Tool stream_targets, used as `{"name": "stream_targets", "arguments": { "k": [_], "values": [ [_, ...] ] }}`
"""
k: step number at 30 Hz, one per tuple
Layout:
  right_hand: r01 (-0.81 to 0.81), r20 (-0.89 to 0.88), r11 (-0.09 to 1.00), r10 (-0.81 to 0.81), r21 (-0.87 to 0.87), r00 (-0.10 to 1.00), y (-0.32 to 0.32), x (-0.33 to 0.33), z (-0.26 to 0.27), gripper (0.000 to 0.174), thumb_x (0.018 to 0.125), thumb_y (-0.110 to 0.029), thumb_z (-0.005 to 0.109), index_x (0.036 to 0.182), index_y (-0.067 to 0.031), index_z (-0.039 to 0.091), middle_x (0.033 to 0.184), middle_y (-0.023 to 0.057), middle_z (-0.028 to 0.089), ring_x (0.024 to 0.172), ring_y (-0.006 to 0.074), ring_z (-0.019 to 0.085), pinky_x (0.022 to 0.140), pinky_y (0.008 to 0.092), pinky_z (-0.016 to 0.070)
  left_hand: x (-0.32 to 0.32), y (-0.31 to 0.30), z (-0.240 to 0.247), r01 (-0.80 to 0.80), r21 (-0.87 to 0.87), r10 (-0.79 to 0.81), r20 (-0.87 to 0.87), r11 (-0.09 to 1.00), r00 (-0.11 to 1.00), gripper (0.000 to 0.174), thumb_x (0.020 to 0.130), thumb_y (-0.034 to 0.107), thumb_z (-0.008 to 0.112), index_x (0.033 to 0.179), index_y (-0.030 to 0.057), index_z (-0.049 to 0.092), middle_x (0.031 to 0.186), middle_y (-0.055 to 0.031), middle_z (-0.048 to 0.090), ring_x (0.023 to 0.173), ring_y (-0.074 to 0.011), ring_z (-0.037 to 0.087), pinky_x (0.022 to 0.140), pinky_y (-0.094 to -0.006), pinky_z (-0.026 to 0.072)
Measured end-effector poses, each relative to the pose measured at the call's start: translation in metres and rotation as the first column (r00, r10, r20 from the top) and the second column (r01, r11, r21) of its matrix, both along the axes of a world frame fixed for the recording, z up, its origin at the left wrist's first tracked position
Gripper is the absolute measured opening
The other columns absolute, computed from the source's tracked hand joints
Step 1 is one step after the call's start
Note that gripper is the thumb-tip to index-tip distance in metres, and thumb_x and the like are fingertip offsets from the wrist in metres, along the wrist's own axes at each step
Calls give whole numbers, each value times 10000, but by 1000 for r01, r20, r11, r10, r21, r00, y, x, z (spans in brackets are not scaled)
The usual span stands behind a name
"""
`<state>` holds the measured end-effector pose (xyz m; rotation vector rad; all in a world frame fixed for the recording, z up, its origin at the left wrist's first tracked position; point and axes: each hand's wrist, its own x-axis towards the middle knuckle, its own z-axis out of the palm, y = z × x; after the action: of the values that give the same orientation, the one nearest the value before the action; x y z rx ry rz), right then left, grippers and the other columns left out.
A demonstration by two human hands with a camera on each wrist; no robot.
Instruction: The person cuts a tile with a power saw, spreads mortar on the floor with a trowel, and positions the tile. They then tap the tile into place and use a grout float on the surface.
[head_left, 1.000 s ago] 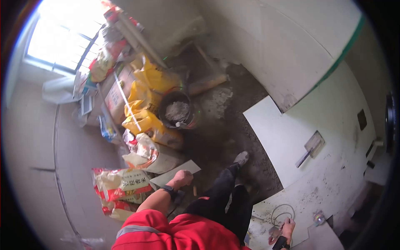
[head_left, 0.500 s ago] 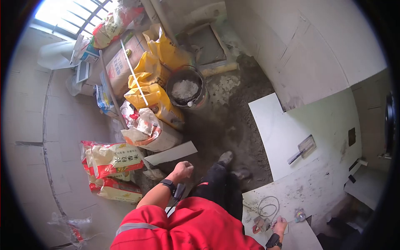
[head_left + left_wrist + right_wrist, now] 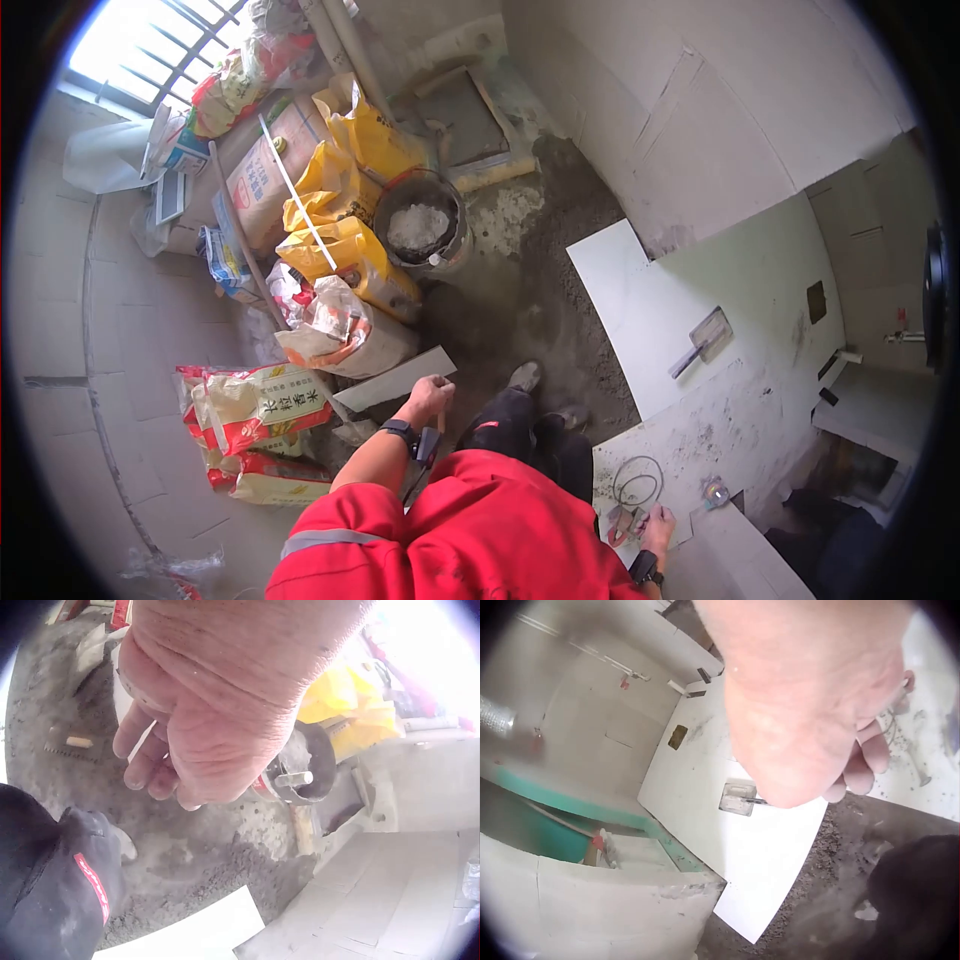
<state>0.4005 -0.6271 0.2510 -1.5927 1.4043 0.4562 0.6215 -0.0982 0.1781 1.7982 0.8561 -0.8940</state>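
Note:
My left hand (image 3: 430,395) hangs beside the dark trousers, its fingers loosely curled around nothing. In the head view it overlaps the end of a white tile strip (image 3: 395,382) leaning by the bags. Below it, in the left wrist view, a notched trowel (image 3: 78,741) with a wooden handle lies on the floor. My right hand (image 3: 658,528) hangs low on the other side, fingers bent loosely and nothing seen in them. Near it are a looped cable (image 3: 637,482) and a red-handled tool (image 3: 620,526) on the pale floor. A flat trowel (image 3: 712,335) lies on the white tiles (image 3: 650,370).
A black bucket (image 3: 455,250) of grey mix stands beside yellow bags (image 3: 375,135). Rice bags (image 3: 265,405) lie at the left. A clear roll of tape (image 3: 714,492) is on the floor. Rough mortar (image 3: 590,360) borders the laid tiles.
The head view has swung, so bags, bucket and tiles sit differently in the picture. The feet have shifted on the floor. Both hands stay low at the sides.

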Motion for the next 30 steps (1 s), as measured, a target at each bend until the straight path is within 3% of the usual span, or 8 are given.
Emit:
{"name": "stream_targets", "arguments": {
  "k": [3, 6, 10, 14, 16, 20, 27, 30],
  "values": [
    [67, -35, 993, -63, 98, 997, 11, -2, 14, 242, 943, -238, 530, 804, -41, 511, 583, 53, 507, 425, 146, 499, 365, 305, 417, 6, -9, 8, -6, 22, 5, 43, 1000, 999, 250, 862, 241, 624, 919, 1, 665, 721, -47, 636, 648, -145, 611, 590, -303, 505],
    [-28, -32, 1000, 29, 6, 999, -13, -58, -38, 290, 934, -236, 545, 722, -38, 545, 535, 58, 526, 425, 151, 511, 382, 309, 415, 7, -18, 30, 13, -74, -6, 92, 997, 996, 243, 880, 222, 591, 717, 42, 582, 595, -5, 535, 500, -101, 480, 441, -280, 358],
    [108, 6, 994, -108, 12, 994, -33, -54, -23, 289, 926, -238, 555, 728, -32, 597, 529, 48, 538, 437, 148, 537, 390, 303, 425, -4, -36, 27, -25, -130, 28, 22, 991, 999, 162, 901, 180, 561, 865, 22, 549, 692, -66, 552, 553, -162, 562, 450, -281, 462],
    [275, 92, 961, -274, -5, 957, -60, -63, -27, 254, 916, -236, 570, 766, -35, 611, 534, 56, 551, 434, 150, 540, 395, 320, 435, 4, -59, 15, 77, -82, -87, -116, 994, 990, 268, 910, 260, 580, 1099, 76, 530, 886, -107, 613, 750, -267, 655, 662, -461, 546],
    [351, 89, 935, -354, 50, 931, -70, -75, -28, 229, 908, -229, 582, 805, -26, 604, 562, 61, 570, 435, 155, 543, 390, 312, 429, 9, -94, 32, 54, -101, -65, -105, 993, 992, 245, 914, 199, 569, 1084, 22, 558, 832, -91, 630, 673, -213, 659, 559, -355, 551],
    [439, 24, 894, -443, 88, 896, -99, -107, -35, 221, 914, -231, 591, 955, -15, 613, 632, 58, 573, 455, 148, 542, 411, 293, 462, 25, -141, 17, 159, -141, -177, -123, 977, 977, 291, 911, 246, 580, 1112, 39, 543, 872, -94, 619, 743, -249, 657, 637, -416, 554],
    [538, -14, 841, -540, -52, 842, -131, -96, 34, 294, 930, -253, 572, 976, 37, 594, 697, 91, 601, 501, 172, 575, 446, 309, 492, 89, -260, -42, 350, -110, -355, -26, 930, 935, 177, 891, 191, 576, 891, 19, 617, 697, -46, 577, 566, -156, 574, 488, -299, 490],
    [503, -60, 855, -513, -127, 856, -140, -95, 56, 302, 928, -256, 570, 968, 43, 595, 705, 101, 607, 514, 177, 586, 452, 308, 497, 125, -306, -55, 361, -262, -395, -90, 895, 914, 176, 887, 183, 574, 809, 25, 586, 632, -32, 539, 507, -131, 518, 412, -276, 401]
  ]
}}
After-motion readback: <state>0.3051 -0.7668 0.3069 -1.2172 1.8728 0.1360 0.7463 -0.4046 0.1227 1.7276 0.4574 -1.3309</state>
